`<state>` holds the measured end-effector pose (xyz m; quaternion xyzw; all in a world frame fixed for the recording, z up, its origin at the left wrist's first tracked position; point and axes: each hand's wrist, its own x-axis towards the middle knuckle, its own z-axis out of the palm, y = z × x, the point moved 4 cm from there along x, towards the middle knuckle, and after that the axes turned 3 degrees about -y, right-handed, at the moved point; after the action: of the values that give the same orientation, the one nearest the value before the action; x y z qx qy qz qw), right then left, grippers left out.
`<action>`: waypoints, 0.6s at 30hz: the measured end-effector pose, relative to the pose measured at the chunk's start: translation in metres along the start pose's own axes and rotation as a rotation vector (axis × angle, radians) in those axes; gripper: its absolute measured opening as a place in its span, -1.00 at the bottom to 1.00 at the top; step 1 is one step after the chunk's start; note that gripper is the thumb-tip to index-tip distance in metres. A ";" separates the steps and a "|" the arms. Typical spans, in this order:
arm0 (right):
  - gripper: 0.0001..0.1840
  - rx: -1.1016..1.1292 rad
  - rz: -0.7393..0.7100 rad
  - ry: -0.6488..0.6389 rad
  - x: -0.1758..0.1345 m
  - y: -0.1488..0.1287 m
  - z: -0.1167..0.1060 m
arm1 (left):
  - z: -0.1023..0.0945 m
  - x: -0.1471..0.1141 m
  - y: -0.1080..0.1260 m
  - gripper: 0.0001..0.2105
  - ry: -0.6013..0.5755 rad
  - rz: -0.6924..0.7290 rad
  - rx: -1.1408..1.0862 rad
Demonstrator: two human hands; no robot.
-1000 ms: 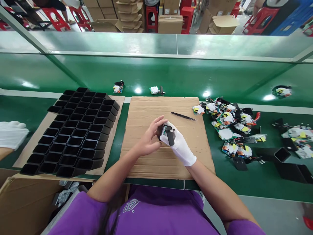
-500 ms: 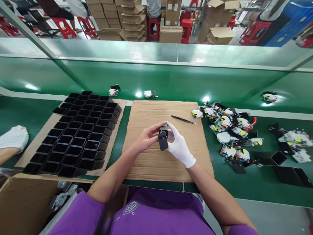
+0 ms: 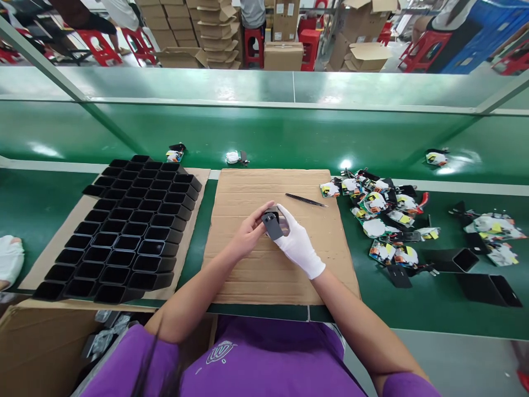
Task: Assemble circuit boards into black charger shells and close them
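Observation:
Between my two hands, over the cardboard sheet (image 3: 239, 275), is a small black plastic housing (image 3: 271, 225) with a flat end piece tilted at its near end. My bare left hand (image 3: 250, 231) grips its left side, thumb and fingers closed on it. My right hand (image 3: 300, 242), in a white glove, holds the right side with thumb and fingers. What lies inside the housing is hidden. Behind my hands a thin black pair of tweezers (image 3: 306, 199) rests on the cardboard.
Rows of black open housings (image 3: 124, 242) stand at left. Circuit boards (image 3: 376, 204) with white and yellow parts are heaped at right, near loose black housings (image 3: 487, 289). Single boards lie on the green belt (image 3: 289, 138). A co-worker's gloved hand (image 3: 10, 259) shows at far left.
The housing has turned in my hands, so its flat end piece now faces up more. Boards on the belt have shifted left. The co-worker's hand has moved toward the left edge.

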<state>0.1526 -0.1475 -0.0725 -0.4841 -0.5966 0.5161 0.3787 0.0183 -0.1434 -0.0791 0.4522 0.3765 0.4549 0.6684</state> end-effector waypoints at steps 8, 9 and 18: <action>-0.31 0.054 -0.058 -0.023 -0.001 -0.001 -0.001 | 0.002 -0.002 -0.003 -0.42 0.052 0.052 0.013; -0.32 0.055 -0.065 -0.013 -0.001 0.000 -0.001 | 0.003 -0.002 -0.002 -0.44 0.061 0.068 0.020; -0.09 0.026 -0.014 -0.034 0.003 0.002 0.001 | -0.005 0.006 -0.001 -0.50 0.175 -0.093 -0.188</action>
<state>0.1518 -0.1451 -0.0749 -0.4663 -0.5995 0.5292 0.3783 0.0158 -0.1370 -0.0816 0.3283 0.4096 0.4942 0.6930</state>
